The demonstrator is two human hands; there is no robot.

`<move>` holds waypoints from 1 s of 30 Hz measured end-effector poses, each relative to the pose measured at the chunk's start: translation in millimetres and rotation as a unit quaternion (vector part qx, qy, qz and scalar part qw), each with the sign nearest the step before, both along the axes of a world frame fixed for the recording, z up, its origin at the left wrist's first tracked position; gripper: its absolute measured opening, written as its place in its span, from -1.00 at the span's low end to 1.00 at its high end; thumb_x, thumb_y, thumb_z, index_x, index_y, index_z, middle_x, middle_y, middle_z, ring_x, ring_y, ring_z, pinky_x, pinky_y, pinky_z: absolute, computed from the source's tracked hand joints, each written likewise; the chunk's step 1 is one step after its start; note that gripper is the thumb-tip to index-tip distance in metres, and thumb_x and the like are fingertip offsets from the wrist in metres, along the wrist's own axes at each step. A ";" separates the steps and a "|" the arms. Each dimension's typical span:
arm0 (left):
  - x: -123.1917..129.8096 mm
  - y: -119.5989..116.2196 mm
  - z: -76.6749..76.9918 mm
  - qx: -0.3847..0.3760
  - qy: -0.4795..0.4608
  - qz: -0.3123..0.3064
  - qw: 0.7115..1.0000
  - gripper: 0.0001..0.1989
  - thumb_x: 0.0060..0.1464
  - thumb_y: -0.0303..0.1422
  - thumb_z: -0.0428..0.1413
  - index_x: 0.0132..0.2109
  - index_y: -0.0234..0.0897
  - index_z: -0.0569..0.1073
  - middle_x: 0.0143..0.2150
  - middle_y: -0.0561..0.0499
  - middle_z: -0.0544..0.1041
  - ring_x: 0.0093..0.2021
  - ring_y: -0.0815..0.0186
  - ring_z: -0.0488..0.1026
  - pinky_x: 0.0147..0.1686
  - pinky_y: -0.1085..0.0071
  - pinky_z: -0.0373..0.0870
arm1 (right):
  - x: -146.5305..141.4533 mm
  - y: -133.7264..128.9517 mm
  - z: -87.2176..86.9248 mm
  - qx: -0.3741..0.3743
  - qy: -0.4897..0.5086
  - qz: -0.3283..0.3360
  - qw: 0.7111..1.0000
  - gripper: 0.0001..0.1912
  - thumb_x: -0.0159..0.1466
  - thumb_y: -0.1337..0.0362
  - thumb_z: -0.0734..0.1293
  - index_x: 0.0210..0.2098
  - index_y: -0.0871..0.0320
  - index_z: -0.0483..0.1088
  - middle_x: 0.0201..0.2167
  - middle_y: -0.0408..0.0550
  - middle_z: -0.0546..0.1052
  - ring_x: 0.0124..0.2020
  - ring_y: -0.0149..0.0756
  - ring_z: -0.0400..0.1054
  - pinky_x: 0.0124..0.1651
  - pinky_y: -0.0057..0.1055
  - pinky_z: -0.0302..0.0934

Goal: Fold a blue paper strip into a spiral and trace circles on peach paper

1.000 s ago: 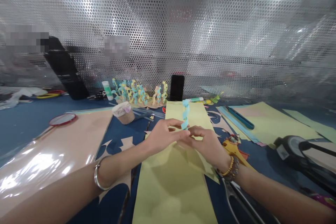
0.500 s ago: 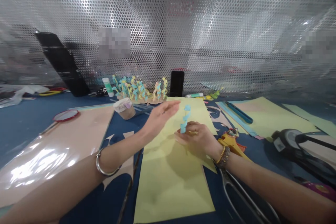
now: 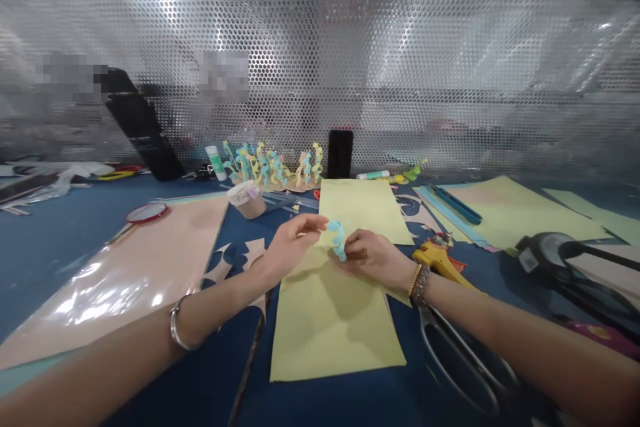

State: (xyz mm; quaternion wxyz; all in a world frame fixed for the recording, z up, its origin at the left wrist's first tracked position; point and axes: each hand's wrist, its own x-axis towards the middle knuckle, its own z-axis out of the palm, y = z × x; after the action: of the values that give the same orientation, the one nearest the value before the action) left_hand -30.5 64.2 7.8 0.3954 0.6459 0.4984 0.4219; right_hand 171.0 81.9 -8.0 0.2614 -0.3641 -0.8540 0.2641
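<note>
My right hand (image 3: 374, 256) pinches the lower end of a curled light-blue paper strip (image 3: 337, 239) above a long pale-yellow paper sheet (image 3: 333, 320). My left hand (image 3: 295, 243) hovers beside the strip, its fingertips close to the curl, and holds nothing. I cannot tell whether those fingertips touch the paper. Both forearms lie over the sheet's edges, and a metal bangle (image 3: 176, 324) circles my left wrist. Beaded bracelets (image 3: 419, 283) sit on my right wrist.
Behind the sheet stand a cluster of blue-and-yellow paper curls (image 3: 270, 167), a glue stick (image 3: 215, 163) and an upright black phone (image 3: 340, 153). Yellow-handled scissors (image 3: 437, 257), long metal shears (image 3: 463, 360), a paper cup (image 3: 246, 200) and plastic-covered pink paper (image 3: 115, 273) lie on the blue mat (image 3: 65, 233).
My left hand has come back from its raised, spread position to close beside the strip. My right hand still has the strip, which now leans more toward my left hand.
</note>
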 end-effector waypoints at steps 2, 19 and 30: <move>0.4 -4.4 -2.2 0.010 0.031 -0.043 0.999 -0.72 -0.07 -0.43 0.08 -0.14 -0.29 0.45 -0.14 -0.07 0.53 -0.13 0.22 0.46 -0.08 0.28 0.36 | 3.0 0.8 1.3 -0.004 -0.002 0.025 1.000 -0.88 0.07 0.43 0.34 -0.49 0.15 0.53 -0.38 -0.07 0.53 -0.34 -0.34 0.39 -0.25 -0.45 0.27; 22.5 14.5 -9.8 0.058 0.084 -0.100 0.990 -0.76 -0.02 -0.21 0.14 -0.31 -0.31 0.51 -0.35 -0.03 0.57 -0.34 0.28 0.47 -0.31 0.41 0.38 | 11.1 11.3 -9.8 0.015 0.031 -0.016 0.999 -0.86 0.05 0.45 0.35 -0.47 0.13 0.55 -0.45 -0.11 0.49 -0.36 -0.36 0.35 -0.22 -0.43 0.23; 21.6 9.0 -17.5 0.066 0.044 -0.071 0.994 -0.70 -0.05 -0.19 0.18 -0.20 -0.30 0.49 -0.22 -0.05 0.56 -0.21 0.28 0.47 -0.15 0.38 0.38 | 9.2 12.5 -11.4 0.009 0.033 -0.021 0.999 -0.88 0.06 0.42 0.35 -0.49 0.12 0.54 -0.45 -0.10 0.51 -0.36 -0.35 0.36 -0.24 -0.42 0.24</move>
State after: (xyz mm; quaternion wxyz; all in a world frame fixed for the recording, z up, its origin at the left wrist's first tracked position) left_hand -9.0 73.2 -9.7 0.3587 0.7223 0.4394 0.3956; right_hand 180.2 94.4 -19.4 0.2982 -0.3705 -0.8396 0.2626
